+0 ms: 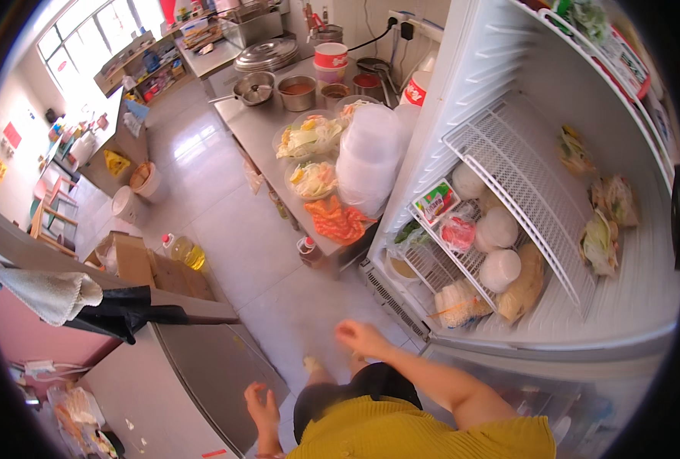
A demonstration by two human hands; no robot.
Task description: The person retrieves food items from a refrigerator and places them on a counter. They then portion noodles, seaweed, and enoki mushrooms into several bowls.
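Observation:
Low in the picture, my left hand hangs with its fingers apart and holds nothing. It is nearest to a grey cabinet. My right hand is in front of my body over the tiled floor, its fingers loosely curled and slightly blurred, with nothing seen in it. To its right stands a refrigerator, open, with white wire shelves. Inside are round white tubs, a red bundle in plastic, a green box, a tan bag and bagged vegetables.
A steel worktable ahead bears bowls of shredded vegetables, stacked plastic containers, an orange cloth and steel pots. On the floor are oil bottles, a cardboard box and buckets.

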